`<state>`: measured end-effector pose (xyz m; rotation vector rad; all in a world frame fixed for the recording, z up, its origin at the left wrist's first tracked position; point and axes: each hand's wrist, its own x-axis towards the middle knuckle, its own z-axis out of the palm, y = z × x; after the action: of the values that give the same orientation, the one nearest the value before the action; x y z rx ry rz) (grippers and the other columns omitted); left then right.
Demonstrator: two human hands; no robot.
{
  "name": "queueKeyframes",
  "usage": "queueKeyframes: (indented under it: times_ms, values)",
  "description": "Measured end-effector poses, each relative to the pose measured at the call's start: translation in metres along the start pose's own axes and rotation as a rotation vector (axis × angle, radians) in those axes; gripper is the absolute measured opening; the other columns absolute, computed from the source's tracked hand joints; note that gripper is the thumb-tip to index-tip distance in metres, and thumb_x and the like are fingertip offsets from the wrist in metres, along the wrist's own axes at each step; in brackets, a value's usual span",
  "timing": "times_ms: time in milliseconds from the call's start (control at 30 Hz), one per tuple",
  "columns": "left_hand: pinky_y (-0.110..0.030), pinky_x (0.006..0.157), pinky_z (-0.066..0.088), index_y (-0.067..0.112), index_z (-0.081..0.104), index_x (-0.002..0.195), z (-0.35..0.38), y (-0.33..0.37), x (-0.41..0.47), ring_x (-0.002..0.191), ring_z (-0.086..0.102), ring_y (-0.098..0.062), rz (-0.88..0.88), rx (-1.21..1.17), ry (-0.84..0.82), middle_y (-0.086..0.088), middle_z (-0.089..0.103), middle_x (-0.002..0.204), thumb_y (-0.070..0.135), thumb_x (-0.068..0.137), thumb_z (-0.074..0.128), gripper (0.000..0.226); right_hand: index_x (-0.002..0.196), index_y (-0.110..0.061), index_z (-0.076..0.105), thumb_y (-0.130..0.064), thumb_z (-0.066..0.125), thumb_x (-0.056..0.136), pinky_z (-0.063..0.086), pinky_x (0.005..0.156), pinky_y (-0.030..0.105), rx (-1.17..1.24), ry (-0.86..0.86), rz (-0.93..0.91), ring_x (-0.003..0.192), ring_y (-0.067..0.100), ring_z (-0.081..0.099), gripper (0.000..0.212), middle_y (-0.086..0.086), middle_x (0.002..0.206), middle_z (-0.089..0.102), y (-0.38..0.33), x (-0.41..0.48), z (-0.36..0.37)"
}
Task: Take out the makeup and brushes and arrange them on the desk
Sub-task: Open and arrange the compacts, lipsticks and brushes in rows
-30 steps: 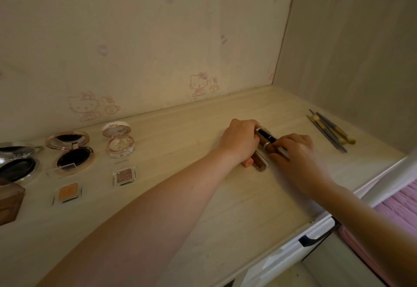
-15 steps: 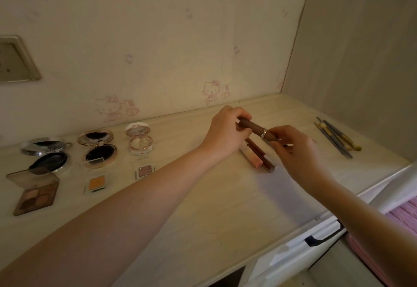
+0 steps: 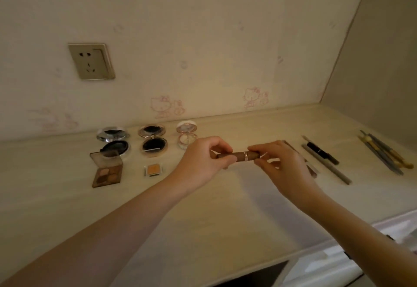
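I see the brown lipstick tube (image 3: pixel 234 155) held level above the desk (image 3: pixel 225 219), the left hand (image 3: pixel 200 162) pinching one end and the right hand (image 3: pixel 284 167) pinching the other. Open compacts (image 3: pixel 154 145) and a palette (image 3: pixel 107 172) lie on the desk to its left, pencils (image 3: pixel 322 153) and brushes (image 3: pixel 381 156) to its right.

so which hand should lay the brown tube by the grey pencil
Probably the right hand: it pinches the brown ringed tube nearest the long grey pencil; the left hand sits farther.
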<state>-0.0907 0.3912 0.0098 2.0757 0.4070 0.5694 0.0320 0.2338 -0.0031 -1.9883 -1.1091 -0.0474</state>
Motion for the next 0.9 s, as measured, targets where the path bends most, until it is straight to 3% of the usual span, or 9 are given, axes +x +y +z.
queueKeyframes:
  times_ms: [100, 200, 300, 400, 500, 567, 667, 767, 900]
  values:
    - [-0.047, 0.079, 0.057, 0.024, 0.070, 0.084, -0.017, -0.011, -0.017, 0.070, 0.071, -0.017, -0.043, -0.029, 0.016, 0.003, 0.072, 0.081, 0.019, 0.079, 0.077, 0.009, 0.109, -0.032, 0.066, -0.010, 0.065, 0.087, 0.044, 0.076, 0.004, 0.045, -0.063, -0.058, 0.091, -0.006, 0.056, 0.030, -0.016, 0.100, 0.057, -0.017, -0.003, 0.020]
    - [-0.044, 0.080, 0.057, 0.022, 0.073, 0.091, -0.034, -0.019, -0.031, 0.075, 0.070, -0.016, -0.094, -0.029, -0.023, 0.002, 0.074, 0.083, 0.021, 0.080, 0.076, 0.011, 0.108, -0.030, 0.066, -0.008, 0.065, 0.087, 0.048, 0.076, 0.010, 0.077, -0.093, -0.072, 0.088, -0.002, 0.059, 0.031, -0.014, 0.102, 0.058, -0.032, -0.005, 0.038]
    - [-0.031, 0.076, 0.058, 0.023, 0.075, 0.097, -0.051, -0.024, -0.043, 0.076, 0.069, -0.010, -0.120, -0.011, -0.072, 0.005, 0.074, 0.083, 0.025, 0.082, 0.073, 0.015, 0.110, -0.029, 0.066, -0.009, 0.066, 0.086, 0.050, 0.077, 0.013, 0.101, -0.116, -0.110, 0.086, -0.001, 0.060, 0.031, -0.014, 0.101, 0.060, -0.048, -0.009, 0.054]
    - [-0.011, 0.058, 0.047, 0.032, 0.073, 0.090, -0.064, -0.030, -0.055, 0.065, 0.063, 0.002, -0.127, -0.003, -0.103, 0.016, 0.070, 0.071, 0.026, 0.084, 0.072, 0.008, 0.111, -0.030, 0.063, -0.009, 0.067, 0.086, 0.049, 0.075, 0.009, 0.142, -0.128, -0.122, 0.087, -0.003, 0.059, 0.034, -0.014, 0.099, 0.061, -0.062, -0.011, 0.066]
    - [-0.004, 0.057, 0.043, 0.035, 0.071, 0.088, -0.074, -0.038, -0.063, 0.074, 0.062, 0.010, -0.159, -0.006, -0.056, 0.024, 0.069, 0.075, 0.027, 0.084, 0.072, 0.009, 0.112, -0.029, 0.062, -0.008, 0.067, 0.085, 0.048, 0.074, 0.008, 0.174, -0.144, -0.103, 0.087, -0.004, 0.059, 0.034, -0.014, 0.099, 0.061, -0.075, -0.010, 0.077]
    - [-0.005, 0.062, 0.045, 0.035, 0.071, 0.093, -0.082, -0.044, -0.068, 0.081, 0.063, 0.010, -0.178, -0.051, -0.026, 0.023, 0.071, 0.081, 0.027, 0.084, 0.071, 0.011, 0.113, -0.030, 0.060, -0.012, 0.067, 0.086, 0.048, 0.072, 0.007, 0.174, -0.164, -0.060, 0.087, -0.005, 0.059, 0.033, -0.016, 0.097, 0.062, -0.082, -0.009, 0.085]
    - [-0.020, 0.076, 0.055, 0.032, 0.066, 0.109, -0.093, -0.050, -0.075, 0.088, 0.068, 0.000, -0.248, -0.220, 0.014, 0.014, 0.075, 0.089, 0.027, 0.088, 0.067, 0.022, 0.113, -0.027, 0.059, -0.018, 0.065, 0.089, 0.054, 0.070, 0.016, 0.277, -0.272, 0.121, 0.082, 0.001, 0.065, 0.026, -0.011, 0.093, 0.067, -0.089, -0.008, 0.097]
    - [-0.025, 0.073, 0.057, 0.024, 0.061, 0.119, -0.101, -0.055, -0.078, 0.088, 0.071, -0.009, -0.289, -0.396, 0.121, 0.005, 0.076, 0.093, 0.021, 0.090, 0.065, 0.030, 0.107, -0.019, 0.063, -0.015, 0.060, 0.091, 0.058, 0.070, 0.026, 0.415, -0.407, 0.272, 0.081, 0.010, 0.069, 0.017, -0.003, 0.088, 0.073, -0.097, -0.010, 0.110]
    - [-0.026, 0.072, 0.058, 0.023, 0.063, 0.116, -0.108, -0.060, -0.081, 0.087, 0.072, -0.016, -0.273, -0.498, 0.234, -0.002, 0.075, 0.094, 0.017, 0.088, 0.068, 0.029, 0.100, -0.016, 0.066, -0.008, 0.054, 0.093, 0.056, 0.068, 0.023, 0.538, -0.495, 0.338, 0.083, 0.013, 0.069, 0.016, -0.001, 0.088, 0.075, -0.107, -0.012, 0.118]
